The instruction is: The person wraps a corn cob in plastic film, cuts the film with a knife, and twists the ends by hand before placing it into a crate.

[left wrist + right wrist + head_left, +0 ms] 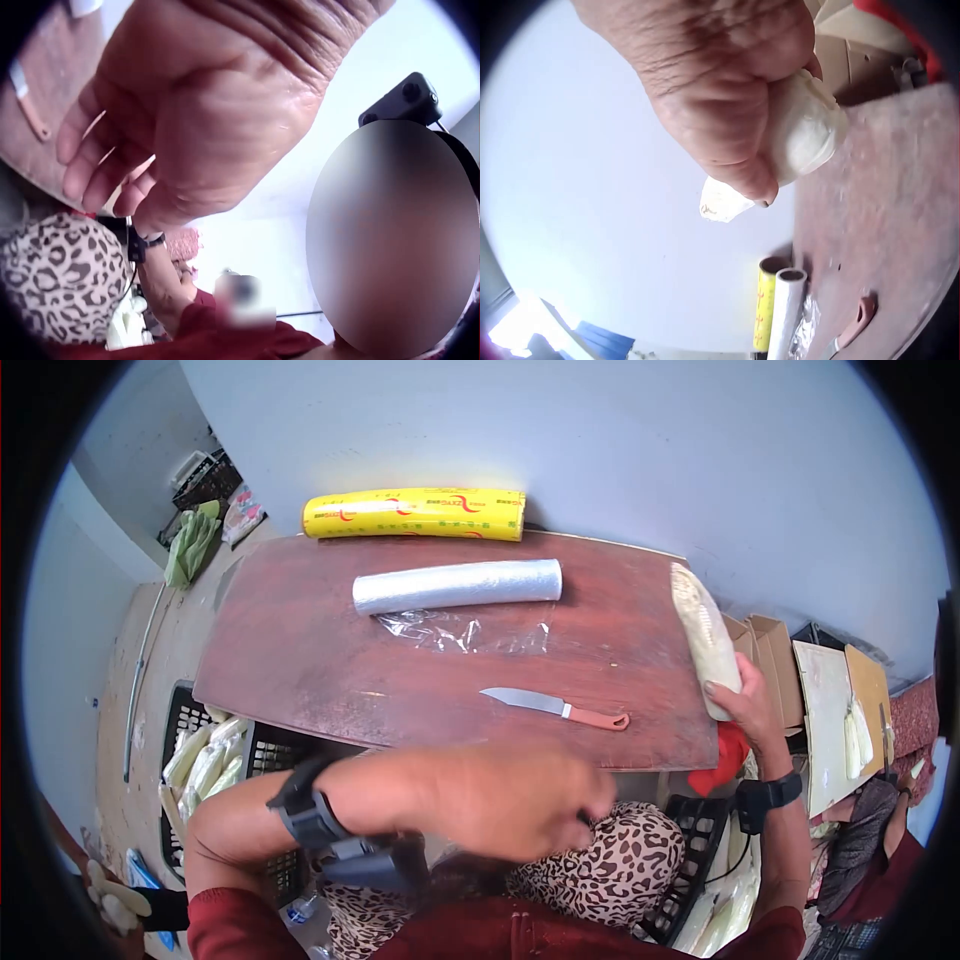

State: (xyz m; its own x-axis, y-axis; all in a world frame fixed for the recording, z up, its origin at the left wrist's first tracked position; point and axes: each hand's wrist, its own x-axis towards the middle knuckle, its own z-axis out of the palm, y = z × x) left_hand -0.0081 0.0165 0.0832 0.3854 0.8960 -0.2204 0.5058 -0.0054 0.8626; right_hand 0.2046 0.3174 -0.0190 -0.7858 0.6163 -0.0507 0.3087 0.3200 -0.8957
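On the right, my right hand (752, 705) grips the lower end of a pale ear of corn (703, 625) in its husk. The ear stands tilted at the table's right edge, with kernel-like bumps toward its upper end. In the right wrist view the thumb lies along the husk (810, 139). My left hand (510, 800) is blurred above my lap, before the table's front edge, and holds nothing. Its fingers (97, 161) hang loosely curled in the left wrist view. Between the hands, a knife (525, 701) with a reddish handle lies on the table.
On the brown table (290, 630) lie a roll of clear film (460, 586), its loose end spread out, and a yellow printed roll (415, 516) against the wall. Black crates of pale ears (205, 765) stand at left and right. Cardboard boxes (775, 650) and another person's arm (897, 825) are at right.
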